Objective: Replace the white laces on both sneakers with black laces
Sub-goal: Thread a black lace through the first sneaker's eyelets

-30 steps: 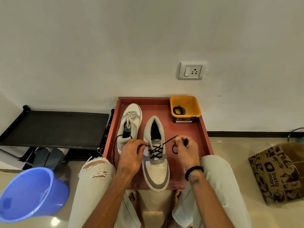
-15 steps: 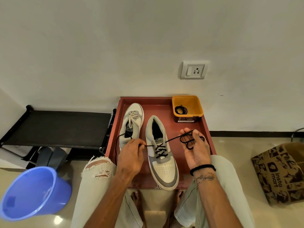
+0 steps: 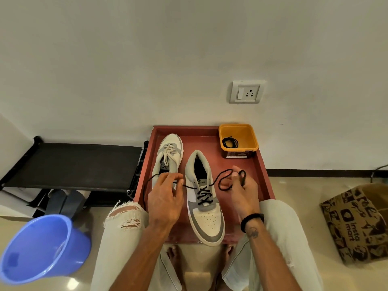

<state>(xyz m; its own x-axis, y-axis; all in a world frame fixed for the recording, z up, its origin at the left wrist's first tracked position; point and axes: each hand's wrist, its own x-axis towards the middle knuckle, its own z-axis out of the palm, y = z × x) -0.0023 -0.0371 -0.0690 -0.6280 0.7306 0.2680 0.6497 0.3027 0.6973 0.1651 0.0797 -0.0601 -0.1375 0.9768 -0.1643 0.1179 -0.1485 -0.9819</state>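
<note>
Two white and grey sneakers lie on a red tray [image 3: 265,177]. The right sneaker [image 3: 206,219] has a black lace [image 3: 204,197] crossed through its lower eyelets. My left hand [image 3: 164,198] pinches the lace's left end beside the tongue. My right hand [image 3: 243,190] holds the lace's right end looped around its fingers. The left sneaker [image 3: 169,156] still carries its tied white lace [image 3: 169,151]. A second coiled black lace [image 3: 230,142] lies in an orange tub [image 3: 238,131] at the tray's far right corner.
A black rack [image 3: 73,162] stands left of the tray, with a blue bucket [image 3: 42,246] in front of it. A printed cardboard box [image 3: 357,221] sits on the floor at right. My knees flank the tray's near edge. A wall socket [image 3: 246,91] is above.
My right hand has lifted away from the sneaker to the right, drawing the lace's right end out into a loop. My left hand stays at the left eyelets.
</note>
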